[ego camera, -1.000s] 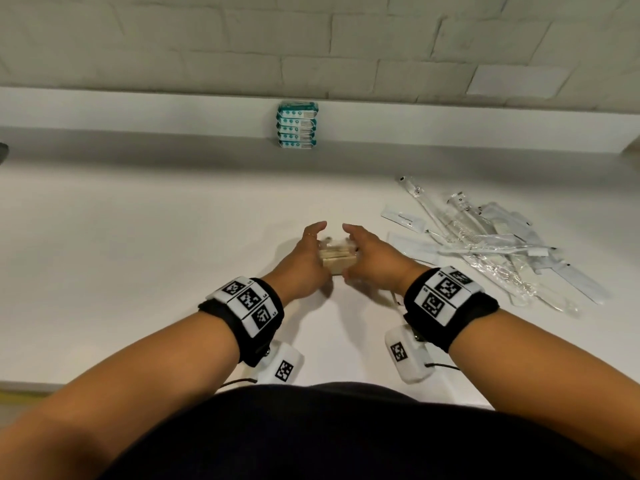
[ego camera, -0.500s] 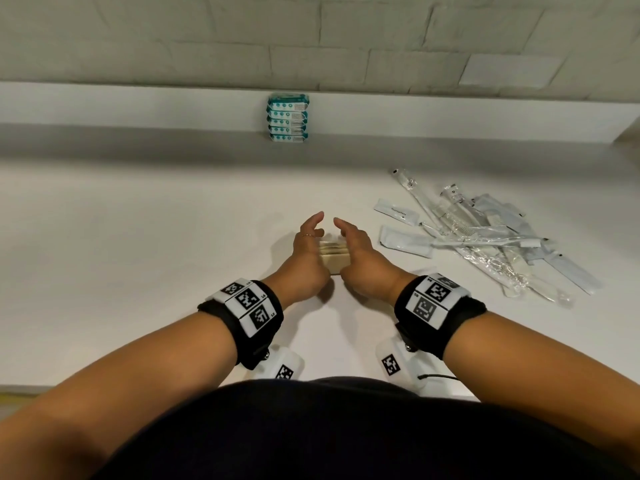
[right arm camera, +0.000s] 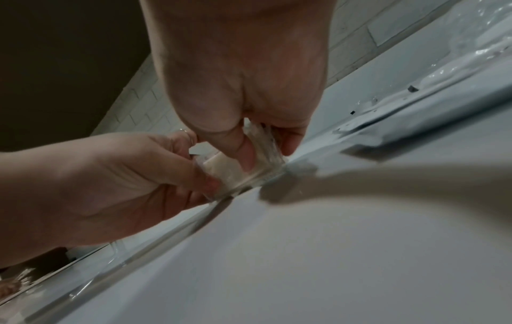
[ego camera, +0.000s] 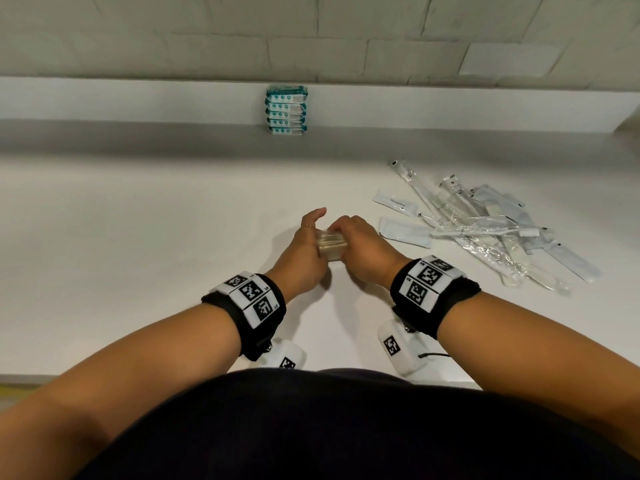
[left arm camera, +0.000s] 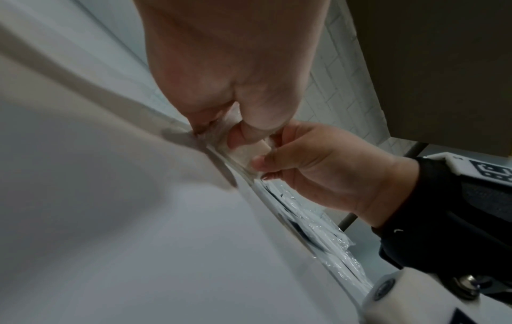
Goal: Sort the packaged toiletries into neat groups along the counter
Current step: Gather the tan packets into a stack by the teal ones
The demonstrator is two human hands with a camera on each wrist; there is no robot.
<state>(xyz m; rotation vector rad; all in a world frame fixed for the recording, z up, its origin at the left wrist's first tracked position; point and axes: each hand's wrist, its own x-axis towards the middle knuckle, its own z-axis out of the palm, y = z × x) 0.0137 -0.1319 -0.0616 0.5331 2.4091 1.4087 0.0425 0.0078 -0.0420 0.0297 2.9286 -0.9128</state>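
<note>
Small stack of clear-wrapped beige packets (ego camera: 331, 247), probably soaps, squeezed between both hands, resting on the counter (ego camera: 138, 237). Left hand (ego camera: 304, 254) curled against its left side, index finger lifted; right hand (ego camera: 360, 252) curled over its right side, thumb pressing the near face. Compared with a second ago, pushed slightly forward and squared tighter. Means one group nearly tidy. Beyond the hands, teal packs (ego camera: 286, 110) stacked at the wall; right of the right hand, loose pile of long sachets (ego camera: 485, 230) unsorted.

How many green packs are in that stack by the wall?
5, stacked one atop another in a single pile at the back of the counter, against the wall ledge. Any behind would be hidden.
</note>
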